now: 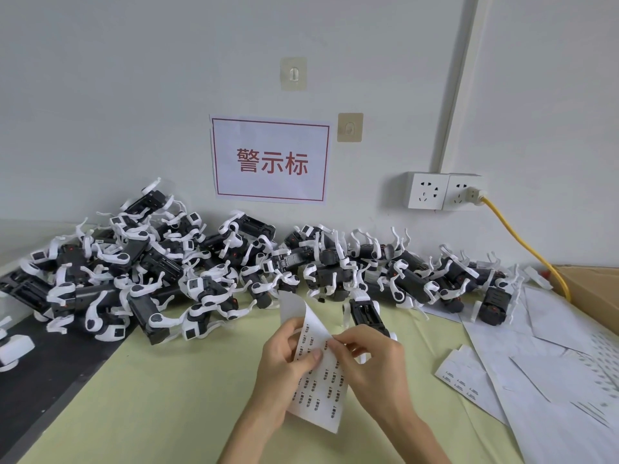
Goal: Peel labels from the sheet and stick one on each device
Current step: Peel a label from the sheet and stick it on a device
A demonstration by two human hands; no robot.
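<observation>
Two bare hands work a curling label sheet (318, 380) above the green desk (167, 396): the left hand (284, 366) grips its edge, right hand (371, 363) fingers pinch at a label. Black-and-white devices (201, 272) lie heaped at twelve o'clock, one device (366, 314) just behind the sheet.

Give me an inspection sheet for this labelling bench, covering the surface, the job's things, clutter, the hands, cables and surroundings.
Surface: pale green mat, with a dark strip along its left side.
Job's things: label sheet held up over the mat, top edge curled back; black-and-white devices heaped along the wall; one device just behind the hands.
Clutter: loose white sheets at right; cardboard box at far right.
Hands: left hand grips the sheet; right hand pinches at its right edge.
Cables: yellow cable from the wall socket down behind the box.
Surroundings: red-bordered sign and two adhesive hooks on the white wall.
</observation>
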